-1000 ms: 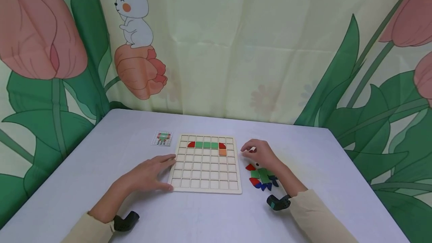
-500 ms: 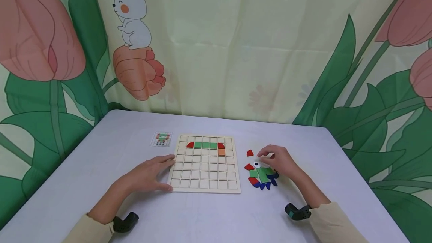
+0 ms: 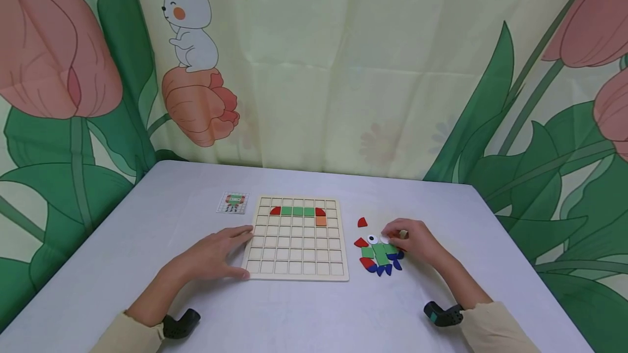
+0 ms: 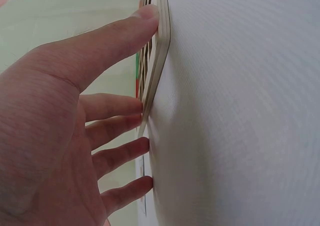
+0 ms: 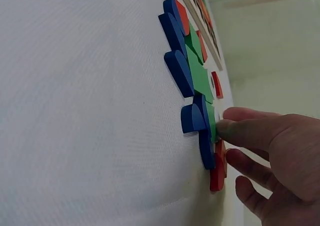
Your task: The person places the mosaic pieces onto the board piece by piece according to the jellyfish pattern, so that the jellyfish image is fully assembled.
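My left hand (image 3: 218, 252) rests at the left side of a pale wooden grid board (image 3: 297, 277), fingers extended. In the left wrist view the thumb (image 4: 147, 16) touches the board's edge, while the fingers reach along its side. My right hand (image 3: 412, 238) is over a loose pile of colored pieces, with thumb and index finger pinching a white round piece (image 3: 385, 239). Beside it lies a round eye piece (image 3: 372, 239) with a black pupil. Green pieces (image 5: 199, 75), blue pieces (image 5: 178, 72) and red pieces surround the fingertips. A lone red piece (image 3: 362, 222) lies behind the pile.
On the board, three green squares (image 3: 297, 211) sit in a row between two red rounded pieces, with an orange square (image 3: 321, 221) below the right one. A small picture card (image 3: 233, 202) lies left of the board. A printed curtain (image 3: 304, 70) hangs behind the table.
My right hand has set down a red piece behind the pile, then moved right and nearer to me, to the white round piece. My left hand stays at the board.
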Demonstrator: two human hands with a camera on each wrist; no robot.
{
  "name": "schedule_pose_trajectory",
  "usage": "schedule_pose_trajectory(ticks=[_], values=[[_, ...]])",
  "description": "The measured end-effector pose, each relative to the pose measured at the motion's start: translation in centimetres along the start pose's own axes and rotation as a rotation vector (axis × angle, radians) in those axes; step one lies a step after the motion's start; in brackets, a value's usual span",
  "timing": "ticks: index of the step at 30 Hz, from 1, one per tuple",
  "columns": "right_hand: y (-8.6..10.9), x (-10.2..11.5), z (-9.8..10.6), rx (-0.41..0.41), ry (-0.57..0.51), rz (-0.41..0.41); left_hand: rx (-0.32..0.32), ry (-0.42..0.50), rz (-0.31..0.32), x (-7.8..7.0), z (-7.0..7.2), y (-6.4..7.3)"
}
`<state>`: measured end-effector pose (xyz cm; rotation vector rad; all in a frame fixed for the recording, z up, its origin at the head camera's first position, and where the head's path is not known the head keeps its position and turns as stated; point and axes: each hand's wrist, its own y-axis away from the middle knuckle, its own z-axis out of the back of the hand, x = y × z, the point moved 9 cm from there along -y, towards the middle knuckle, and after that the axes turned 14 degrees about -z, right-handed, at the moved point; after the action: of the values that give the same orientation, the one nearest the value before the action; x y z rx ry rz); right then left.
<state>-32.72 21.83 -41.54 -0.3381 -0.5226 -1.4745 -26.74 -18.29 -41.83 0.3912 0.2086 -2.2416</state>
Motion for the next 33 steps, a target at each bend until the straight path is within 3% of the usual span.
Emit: schedule_pose_trajectory(ticks=[8, 15, 23, 33], values=[[-0.5, 0.7, -0.3, 0.001, 0.021, 0.007, 0.0, -0.002, 0.001, 0.1, -0.1, -0.1], [-1.3, 0.8, -0.7, 0.011, -0.012, -0.078, -0.006, -0.005, -0.002, 0.0, 0.0, 0.0], [-1.6, 0.8, -0.1, -0.066, -0.075, -0.104, -0.002, 0.0, 0.012, 0.0, 0.0, 0.0], [-1.3, 0.3, -0.2, -0.018, -0.037, -0.139, -0.001, -0.005, 0.015, 0.0, 0.1, 0.1]])
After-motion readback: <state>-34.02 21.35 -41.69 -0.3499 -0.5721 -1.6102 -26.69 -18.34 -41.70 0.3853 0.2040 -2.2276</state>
